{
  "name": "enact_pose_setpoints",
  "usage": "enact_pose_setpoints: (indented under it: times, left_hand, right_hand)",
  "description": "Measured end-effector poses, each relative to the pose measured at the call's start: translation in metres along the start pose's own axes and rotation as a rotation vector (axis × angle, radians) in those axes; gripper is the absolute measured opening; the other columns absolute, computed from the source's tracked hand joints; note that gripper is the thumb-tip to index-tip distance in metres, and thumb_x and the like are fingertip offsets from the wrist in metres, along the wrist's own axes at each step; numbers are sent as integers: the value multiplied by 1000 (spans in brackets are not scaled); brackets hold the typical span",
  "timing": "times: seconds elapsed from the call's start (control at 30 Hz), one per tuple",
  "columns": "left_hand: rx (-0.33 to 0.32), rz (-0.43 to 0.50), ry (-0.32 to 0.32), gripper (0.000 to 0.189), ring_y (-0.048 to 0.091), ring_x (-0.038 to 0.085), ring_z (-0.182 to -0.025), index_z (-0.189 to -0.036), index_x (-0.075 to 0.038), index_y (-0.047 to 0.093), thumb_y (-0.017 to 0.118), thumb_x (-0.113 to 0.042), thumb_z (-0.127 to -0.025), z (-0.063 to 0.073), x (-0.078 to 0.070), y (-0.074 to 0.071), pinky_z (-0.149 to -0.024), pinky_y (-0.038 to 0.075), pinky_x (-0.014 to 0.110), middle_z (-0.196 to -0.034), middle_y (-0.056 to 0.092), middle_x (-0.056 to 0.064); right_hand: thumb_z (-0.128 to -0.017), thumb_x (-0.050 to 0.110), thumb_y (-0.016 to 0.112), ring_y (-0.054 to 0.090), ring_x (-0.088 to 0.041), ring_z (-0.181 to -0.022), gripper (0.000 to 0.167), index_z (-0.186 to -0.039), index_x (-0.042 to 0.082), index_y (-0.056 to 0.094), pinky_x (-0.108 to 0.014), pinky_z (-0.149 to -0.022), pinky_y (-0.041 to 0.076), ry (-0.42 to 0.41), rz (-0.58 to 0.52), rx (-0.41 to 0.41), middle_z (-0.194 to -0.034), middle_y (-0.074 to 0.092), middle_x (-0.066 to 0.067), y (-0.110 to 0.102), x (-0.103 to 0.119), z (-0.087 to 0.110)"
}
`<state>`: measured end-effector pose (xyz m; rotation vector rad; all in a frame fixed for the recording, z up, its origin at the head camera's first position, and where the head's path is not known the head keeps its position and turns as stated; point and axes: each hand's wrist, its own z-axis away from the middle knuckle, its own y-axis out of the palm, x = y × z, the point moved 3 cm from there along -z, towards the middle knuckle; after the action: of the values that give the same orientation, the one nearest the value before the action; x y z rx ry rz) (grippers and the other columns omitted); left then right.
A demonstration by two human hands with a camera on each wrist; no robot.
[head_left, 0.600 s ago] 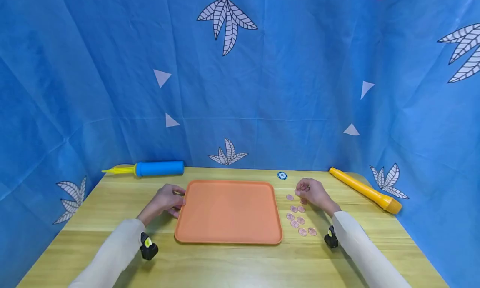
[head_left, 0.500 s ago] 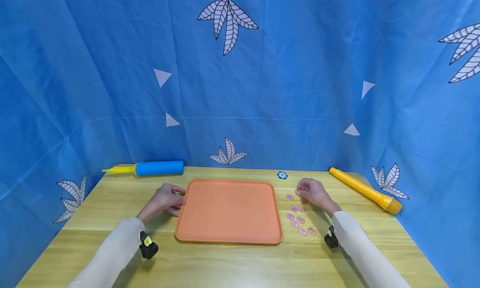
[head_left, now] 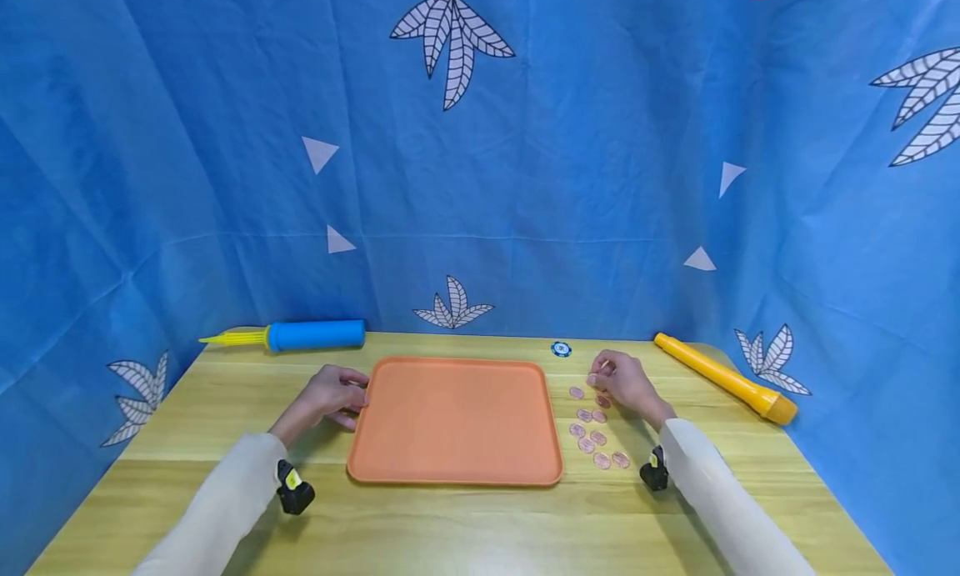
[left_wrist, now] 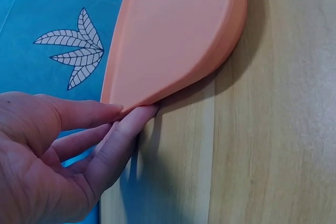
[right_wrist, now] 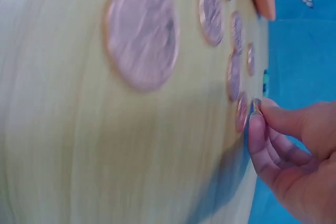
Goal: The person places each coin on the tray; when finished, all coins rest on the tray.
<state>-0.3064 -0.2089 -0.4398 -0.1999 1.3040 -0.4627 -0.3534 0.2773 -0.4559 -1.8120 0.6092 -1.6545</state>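
My left hand [head_left: 332,393] pinches the left edge of an orange rectangular tray [head_left: 455,422]. Seen from the left wrist, thumb and finger meet at the rim of the tray [left_wrist: 173,30]. To the right of the tray, my right hand [head_left: 624,383] holds a small coin [right_wrist: 257,106] edge-on between thumb and fingertip, close over the table. Several copper-coloured coins [head_left: 602,460] lie flat in a loose cluster below and beside that hand. One of these coins [right_wrist: 143,34] looms large in the right wrist view, with others in a row toward the fingertips.
A blue and white poker chip [head_left: 561,349] lies at the table's back edge. A blue and yellow hand pump [head_left: 317,335] is at the back left, a yellow toy microphone [head_left: 723,378] at the right. Blue patterned cloth [head_left: 525,184] surrounds the wooden table [head_left: 450,530].
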Motion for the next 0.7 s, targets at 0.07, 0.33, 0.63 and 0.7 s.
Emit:
enact_pose_setpoints:
  times: [0.07, 0.33, 0.63, 0.7]
  left_hand:
    - [-3, -1, 8, 52, 72, 20, -81, -137, 19, 54, 68, 3, -89, 1, 0, 0, -60, 65, 37, -97, 74, 21]
    - [-19, -21, -2, 52, 72, 18, -82, -141, 16, 53, 66, 6, -91, 0, -1, 2, -61, 65, 36, -112, 71, 26]
    - [-54, -45, -26, 56, 72, 21, -85, -142, 13, 53, 67, 8, -88, 1, -2, 4, -61, 65, 36, -119, 67, 29]
    - [-49, -49, -25, 55, 72, 21, -85, -142, 14, 53, 66, 8, -89, 1, -2, 5, -61, 65, 36, -119, 67, 29]
  right_hand:
    - [-99, -3, 66, 66, -20, -67, 5, -102, -6, 65, -30, -62, 57, -14, -14, -32, -89, 72, -19, 0, 4, 0]
    - [-101, -4, 62, 75, -34, -88, 15, -112, -12, 68, -39, -76, 66, -10, -198, -35, -103, 72, -28, 14, 41, -1]
    - [-96, -12, 65, 77, -27, -83, 20, -114, -20, 64, -42, -81, 66, 5, -469, 15, -102, 73, -30, 49, 74, -11]
    - [-94, -13, 65, 77, -25, -82, 21, -114, -20, 64, -42, -81, 66, 32, -507, 24, -100, 73, -29, 57, 78, -11]
